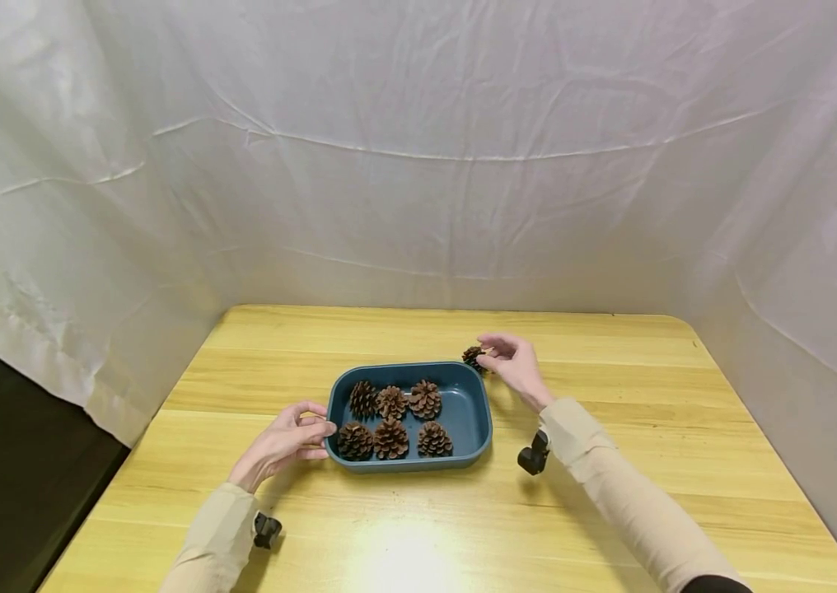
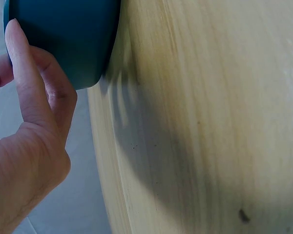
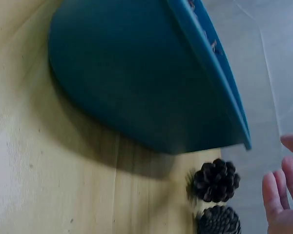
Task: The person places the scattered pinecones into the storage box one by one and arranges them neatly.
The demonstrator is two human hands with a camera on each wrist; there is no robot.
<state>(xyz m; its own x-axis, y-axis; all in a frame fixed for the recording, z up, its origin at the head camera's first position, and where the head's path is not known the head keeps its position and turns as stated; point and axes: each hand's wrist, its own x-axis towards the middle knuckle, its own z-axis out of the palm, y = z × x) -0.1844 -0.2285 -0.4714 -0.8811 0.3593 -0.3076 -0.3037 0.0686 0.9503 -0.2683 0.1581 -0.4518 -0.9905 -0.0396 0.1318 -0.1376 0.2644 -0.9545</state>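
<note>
A dark blue rectangular tray [image 1: 418, 464] holds several brown pinecones [image 1: 391, 439] in two rough rows, mostly toward its left. At the tray's left end my left hand [image 1: 287, 441] grips the wall, thumb over the rim and fingers outside. Beyond the far right corner, my right hand [image 1: 511, 366] hovers beside a loose pinecone [image 1: 473, 357], fingers slightly bent. The right wrist view has two pinecones on the table past the tray, one dark pinecone [image 3: 217, 180] above a second pinecone [image 3: 219, 221]. A gap separates them from the right fingertips [image 3: 271, 187], where nothing held shows.
The light wooden table [image 1: 611, 395] carries the tray. Pale cloth [image 1: 455, 206] hangs around its back and sides. A black surface [image 1: 11, 461] lies off the left edge. Small dark specks dot the wood near the left hand. Each wrist wears a black camera.
</note>
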